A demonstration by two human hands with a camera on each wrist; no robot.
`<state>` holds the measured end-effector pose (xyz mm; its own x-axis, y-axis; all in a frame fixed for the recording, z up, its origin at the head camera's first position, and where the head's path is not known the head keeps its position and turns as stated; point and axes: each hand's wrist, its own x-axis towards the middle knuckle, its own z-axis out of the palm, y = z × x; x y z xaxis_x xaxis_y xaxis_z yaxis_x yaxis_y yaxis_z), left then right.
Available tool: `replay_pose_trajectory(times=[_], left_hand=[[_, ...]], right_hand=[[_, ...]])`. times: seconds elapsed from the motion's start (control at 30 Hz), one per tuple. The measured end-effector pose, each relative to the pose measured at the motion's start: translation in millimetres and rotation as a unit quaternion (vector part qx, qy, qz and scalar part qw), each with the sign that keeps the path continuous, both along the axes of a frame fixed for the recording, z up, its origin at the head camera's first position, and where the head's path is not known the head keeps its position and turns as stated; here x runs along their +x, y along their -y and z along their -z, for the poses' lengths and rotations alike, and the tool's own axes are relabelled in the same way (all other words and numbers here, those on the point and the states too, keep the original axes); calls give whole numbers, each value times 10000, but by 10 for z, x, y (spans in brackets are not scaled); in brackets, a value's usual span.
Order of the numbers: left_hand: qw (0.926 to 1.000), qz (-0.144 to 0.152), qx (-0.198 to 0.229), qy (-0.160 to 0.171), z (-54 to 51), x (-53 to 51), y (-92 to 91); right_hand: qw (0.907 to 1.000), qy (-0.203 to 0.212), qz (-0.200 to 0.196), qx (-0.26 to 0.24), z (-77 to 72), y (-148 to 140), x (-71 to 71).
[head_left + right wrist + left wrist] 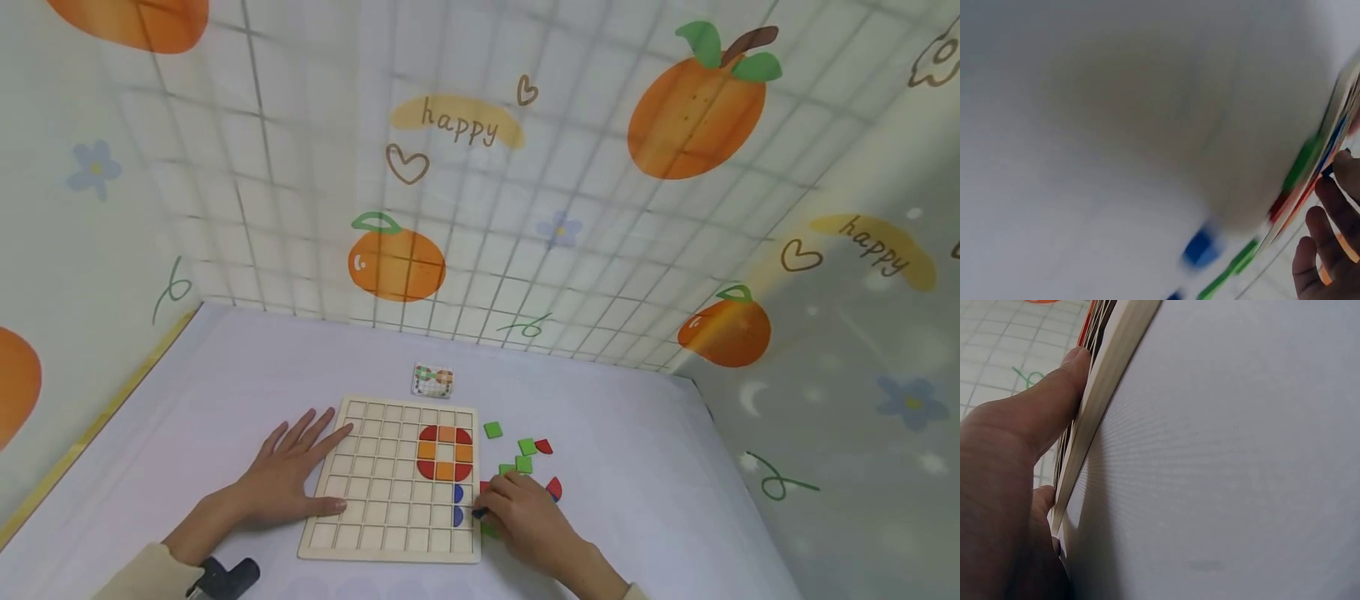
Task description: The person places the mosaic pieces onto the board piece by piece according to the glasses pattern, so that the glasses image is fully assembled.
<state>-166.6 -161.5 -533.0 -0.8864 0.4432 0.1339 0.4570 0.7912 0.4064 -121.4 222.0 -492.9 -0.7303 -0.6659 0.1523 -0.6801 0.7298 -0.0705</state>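
Note:
A wooden grid board [375, 492] lies on the table, with a ring of red and orange pieces [445, 472] and two blue pieces [458, 517] below it near the right edge. My left hand [288, 471] rests with spread fingers on the board's left side; in the left wrist view its thumb [1066, 387] lies against the board's edge [1100, 394]. At the right edge, my right hand [528, 521] pinches a dark blue piece [480, 513], which also shows between thumb and finger [1327, 170] in the right wrist view.
Green pieces [492, 430] and red pieces [553, 487] lie scattered right of the board, some partly under the right hand. A small pattern card [432, 380] lies behind the board. A printed curtain [480, 200] hangs behind the table.

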Motion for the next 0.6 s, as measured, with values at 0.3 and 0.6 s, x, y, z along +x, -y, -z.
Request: replay_pose_trajectory(times=[0.3, 0.6], left_hand=[[9998, -25, -162, 93, -1, -3, -4], [9991, -28, -384, 189, 2, -16, -2]], right_hand=[[9954, -217, -935, 10, 89, 299, 71], [9921, -127, -1239, -141, 91, 378, 106]])
